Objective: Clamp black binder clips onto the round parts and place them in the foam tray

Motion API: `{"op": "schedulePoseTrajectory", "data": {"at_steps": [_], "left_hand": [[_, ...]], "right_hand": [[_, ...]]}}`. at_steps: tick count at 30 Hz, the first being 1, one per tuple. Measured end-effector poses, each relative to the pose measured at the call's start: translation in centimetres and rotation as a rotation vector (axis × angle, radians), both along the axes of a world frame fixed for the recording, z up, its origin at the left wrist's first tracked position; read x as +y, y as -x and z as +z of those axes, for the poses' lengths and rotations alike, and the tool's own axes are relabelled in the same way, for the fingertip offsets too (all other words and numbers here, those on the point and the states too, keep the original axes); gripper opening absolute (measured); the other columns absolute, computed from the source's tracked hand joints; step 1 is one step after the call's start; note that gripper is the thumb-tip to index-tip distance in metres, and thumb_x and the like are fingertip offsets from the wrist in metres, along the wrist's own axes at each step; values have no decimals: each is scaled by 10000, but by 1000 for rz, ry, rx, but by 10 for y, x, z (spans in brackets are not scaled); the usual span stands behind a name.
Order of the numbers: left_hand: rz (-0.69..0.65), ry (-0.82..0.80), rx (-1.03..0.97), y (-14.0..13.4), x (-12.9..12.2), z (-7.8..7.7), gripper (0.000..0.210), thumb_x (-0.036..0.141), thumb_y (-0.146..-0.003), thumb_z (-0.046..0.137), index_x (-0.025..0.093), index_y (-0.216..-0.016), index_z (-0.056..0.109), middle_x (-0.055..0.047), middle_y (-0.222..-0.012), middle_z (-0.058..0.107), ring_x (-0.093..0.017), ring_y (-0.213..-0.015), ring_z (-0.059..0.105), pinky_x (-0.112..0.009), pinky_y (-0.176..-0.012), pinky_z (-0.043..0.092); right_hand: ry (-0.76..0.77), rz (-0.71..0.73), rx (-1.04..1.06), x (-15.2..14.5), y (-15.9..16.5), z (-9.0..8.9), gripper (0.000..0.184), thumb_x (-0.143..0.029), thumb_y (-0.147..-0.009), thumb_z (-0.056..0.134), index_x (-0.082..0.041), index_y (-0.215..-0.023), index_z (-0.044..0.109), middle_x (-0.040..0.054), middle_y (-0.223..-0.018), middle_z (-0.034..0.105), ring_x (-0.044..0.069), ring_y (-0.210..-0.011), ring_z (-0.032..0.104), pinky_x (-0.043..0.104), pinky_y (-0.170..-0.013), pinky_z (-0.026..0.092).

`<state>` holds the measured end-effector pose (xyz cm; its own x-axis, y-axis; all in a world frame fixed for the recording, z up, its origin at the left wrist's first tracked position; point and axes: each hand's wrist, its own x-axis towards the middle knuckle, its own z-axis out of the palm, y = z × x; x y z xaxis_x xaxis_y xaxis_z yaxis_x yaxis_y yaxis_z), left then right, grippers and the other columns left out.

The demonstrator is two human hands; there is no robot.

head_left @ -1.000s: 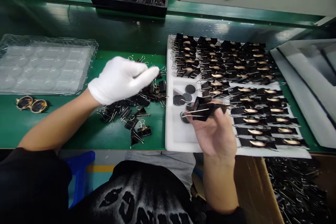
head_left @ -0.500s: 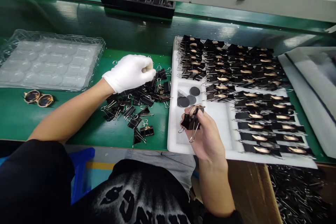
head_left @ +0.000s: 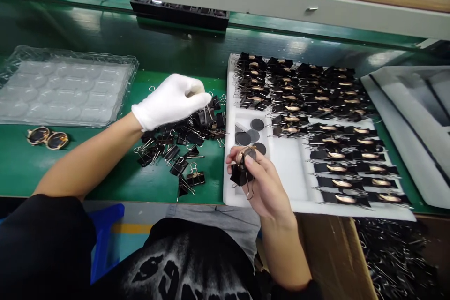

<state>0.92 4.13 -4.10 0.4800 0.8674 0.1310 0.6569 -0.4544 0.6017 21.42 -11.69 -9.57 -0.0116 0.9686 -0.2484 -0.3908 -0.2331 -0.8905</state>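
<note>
My left hand (head_left: 172,102), in a white glove, is above a pile of black binder clips (head_left: 168,140). Its thumb and fingers are pinched on a binder clip (head_left: 206,116) that hangs at the fingertips. My bare right hand (head_left: 269,183) is over the near left part of the white foam tray (head_left: 288,168). Its fingers are closed around a round gold-rimmed piece (head_left: 242,153) with a black binder clip (head_left: 241,176) on it. A dark round disc (head_left: 250,154) lies by the thumb. Several loose dark discs (head_left: 242,138) rest in the tray's compartment behind that hand.
Rows of binder clips on gold-coloured pieces (head_left: 341,168) fill much of the tray. Round sunglasses (head_left: 47,138) and a clear plastic tray (head_left: 63,89) lie on the left. More foam (head_left: 404,103) stands right. Below is a box of binder clips (head_left: 397,258). A shelf bar crosses above.
My right hand has come left and a little down with the clipped gold-rimmed piece, uncovering another dark disc. A binder clip now shows hanging at my left fingertips. The view has shifted slightly.
</note>
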Motion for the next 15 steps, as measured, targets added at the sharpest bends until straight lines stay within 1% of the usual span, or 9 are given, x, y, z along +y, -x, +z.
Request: {"op": "schedulePoseTrajectory", "data": {"at_steps": [2, 3, 4, 6, 8, 10, 12, 13, 15], "left_hand": [[-17, 15, -130, -8, -21, 2, 387, 370, -925, 550, 178, -600, 467, 37, -601, 422, -78, -594, 381, -254, -610, 311], [-29, 8, -194, -13, -33, 0, 387, 368, -936, 557, 178, -607, 483, 36, -605, 451, -80, -592, 403, -249, -599, 323], [-49, -5, -245, -17, -43, -2, 385, 363, -948, 562, 177, -617, 501, 33, -613, 485, -80, -592, 427, -246, -594, 337], [-144, -58, -280, -23, -59, -6, 391, 345, -961, 570, 179, -611, 516, 30, -610, 520, -80, -585, 448, -247, -597, 351], [-235, -120, -213, -23, -66, -8, 440, 367, -949, 585, 185, -564, 474, 33, -559, 486, -83, -554, 417, -263, -591, 335], [-235, -131, -69, -20, -65, -6, 520, 472, -906, 615, 192, -521, 407, 37, -499, 419, -88, -511, 362, -282, -561, 293], [-201, -47, 92, -16, -59, -2, 566, 588, -848, 632, 198, -508, 401, 35, -471, 414, -93, -474, 332, -292, -526, 249], [-221, 22, 160, -15, -56, 0, 569, 622, -827, 628, 201, -508, 418, 34, -465, 425, -95, -460, 328, -292, -513, 235], [-320, 153, 256, -14, -52, 2, 527, 627, -823, 611, 208, -536, 468, 35, -473, 462, -102, -454, 345, -289, -502, 231]], "right_hand": [[-15, 17, 51, 1, 5, 1, 288, -509, -871, 827, -267, -1020, 780, 50, -1186, 753, 205, -1033, 703, 337, -878, 618], [-33, 17, 67, 2, 7, 1, 291, -515, -876, 822, -280, -1040, 771, 44, -1222, 749, 213, -1061, 710, 369, -923, 624], [-56, 9, 66, 3, 9, 0, 287, -522, -882, 816, -290, -1041, 761, 36, -1217, 750, 215, -1061, 715, 395, -958, 623], [-119, -7, -5, 3, 10, -1, 258, -519, -902, 800, -296, -1017, 745, 25, -1162, 762, 216, -1060, 719, 414, -1013, 603], [-187, 2, -133, 1, 8, -2, 209, -481, -928, 784, -288, -995, 742, 38, -1185, 772, 235, -1159, 709, 406, -1057, 567], [-241, 50, -246, -3, 4, -1, 144, -409, -937, 789, -275, -963, 741, 62, -1252, 776, 261, -1293, 673, 398, -1079, 538], [-283, 120, -300, -7, 0, 3, 108, -344, -926, 805, -264, -924, 733, 79, -1326, 764, 274, -1336, 662, 399, -1071, 537], [-296, 152, -311, -9, -1, 4, 106, -319, -920, 811, -257, -906, 727, 86, -1360, 753, 276, -1328, 671, 401, -1062, 543], [-316, 186, -320, -12, -1, 7, 118, -286, -910, 818, -246, -880, 712, 98, -1417, 728, 280, -1311, 687, 399, -1037, 558]]}}
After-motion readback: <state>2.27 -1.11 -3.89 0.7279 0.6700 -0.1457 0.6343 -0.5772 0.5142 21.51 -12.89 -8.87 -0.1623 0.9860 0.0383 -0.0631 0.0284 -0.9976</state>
